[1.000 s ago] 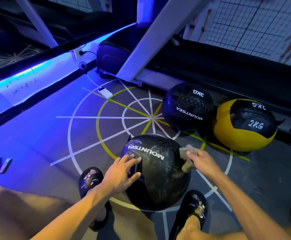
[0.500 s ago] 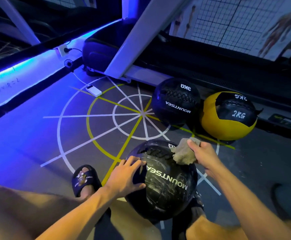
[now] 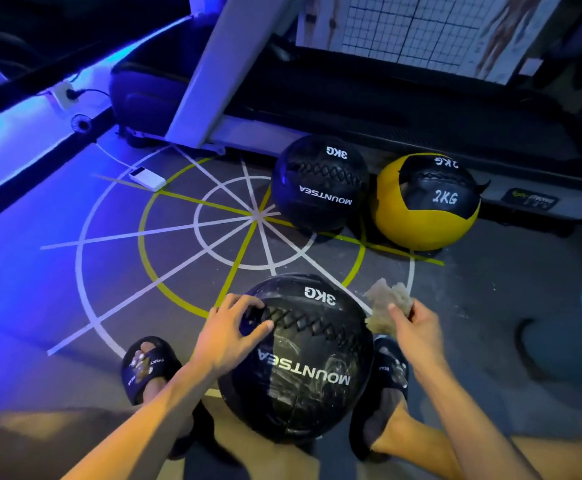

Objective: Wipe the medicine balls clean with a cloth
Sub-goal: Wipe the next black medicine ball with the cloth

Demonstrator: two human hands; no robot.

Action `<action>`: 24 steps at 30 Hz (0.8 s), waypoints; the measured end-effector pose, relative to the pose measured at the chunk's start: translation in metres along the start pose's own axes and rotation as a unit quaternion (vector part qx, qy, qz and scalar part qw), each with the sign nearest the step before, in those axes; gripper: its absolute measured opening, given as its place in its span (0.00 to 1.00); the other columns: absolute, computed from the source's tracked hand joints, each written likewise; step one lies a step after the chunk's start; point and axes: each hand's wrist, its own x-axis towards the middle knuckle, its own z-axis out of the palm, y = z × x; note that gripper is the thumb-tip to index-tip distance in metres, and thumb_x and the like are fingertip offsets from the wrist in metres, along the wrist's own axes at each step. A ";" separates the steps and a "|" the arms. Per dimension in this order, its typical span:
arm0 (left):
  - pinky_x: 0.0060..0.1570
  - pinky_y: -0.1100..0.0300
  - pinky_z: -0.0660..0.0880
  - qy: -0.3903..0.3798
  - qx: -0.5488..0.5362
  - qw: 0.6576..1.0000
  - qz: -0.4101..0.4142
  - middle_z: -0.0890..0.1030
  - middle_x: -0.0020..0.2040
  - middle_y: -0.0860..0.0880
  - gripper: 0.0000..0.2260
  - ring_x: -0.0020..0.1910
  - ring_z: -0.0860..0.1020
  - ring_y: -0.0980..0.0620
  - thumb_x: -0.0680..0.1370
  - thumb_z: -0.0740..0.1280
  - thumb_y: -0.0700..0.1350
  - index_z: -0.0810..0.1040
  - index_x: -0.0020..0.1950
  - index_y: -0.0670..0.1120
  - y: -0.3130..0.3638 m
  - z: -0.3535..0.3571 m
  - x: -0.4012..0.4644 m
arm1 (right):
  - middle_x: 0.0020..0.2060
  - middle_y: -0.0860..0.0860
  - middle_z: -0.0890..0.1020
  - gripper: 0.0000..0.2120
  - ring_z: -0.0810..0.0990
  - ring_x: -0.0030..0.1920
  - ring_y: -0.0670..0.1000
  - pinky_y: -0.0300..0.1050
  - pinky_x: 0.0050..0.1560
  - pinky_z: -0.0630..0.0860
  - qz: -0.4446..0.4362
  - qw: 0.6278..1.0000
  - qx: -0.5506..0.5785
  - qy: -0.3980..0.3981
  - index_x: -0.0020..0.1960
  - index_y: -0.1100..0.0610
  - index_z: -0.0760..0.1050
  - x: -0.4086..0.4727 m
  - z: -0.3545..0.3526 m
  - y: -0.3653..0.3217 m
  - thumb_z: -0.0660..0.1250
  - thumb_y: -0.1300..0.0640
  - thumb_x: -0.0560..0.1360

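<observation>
The near black medicine ball (image 3: 296, 358), marked 3KG, sits on the floor between the person's two sandalled feet, at six o'clock from the hub of the painted floor circle (image 3: 258, 218). White smears streak its face. The left hand (image 3: 228, 332) rests on the ball's upper left side, fingers spread apart over the laced seam, thumb reaching toward the lacing. The right hand (image 3: 416, 329) holds a crumpled tan cloth (image 3: 386, 304) pinched between thumb and fingers, just off the ball's upper right edge; whether the cloth touches the ball cannot be told.

A second black ball (image 3: 319, 183) stands at one o'clock from the hub, and a yellow-and-black ball (image 3: 428, 202) marked 2KG lies just beside it at three o'clock of it, both near the base of a treadmill (image 3: 421, 109) that closes off the twelve o'clock side. Open floor runs from seven to ten o'clock, bounded by a blue-lit wall strip. A white power bank (image 3: 147, 178) lies at ten o'clock.

The near ball's underside is hidden. The right sandal (image 3: 391, 368) is partly covered by the ball and the forearm. A teal rim at the right edge is cut off and unclear.
</observation>
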 end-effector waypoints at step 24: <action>0.66 0.56 0.63 -0.033 -0.095 0.993 -0.064 0.68 0.66 0.60 0.46 0.67 0.65 0.55 0.59 0.68 0.80 0.68 0.72 0.61 -0.004 0.008 -0.020 | 0.71 0.51 0.75 0.23 0.77 0.67 0.49 0.48 0.71 0.70 -0.128 0.977 -0.172 -0.021 0.78 0.49 0.67 -0.048 0.056 0.055 0.59 0.59 0.83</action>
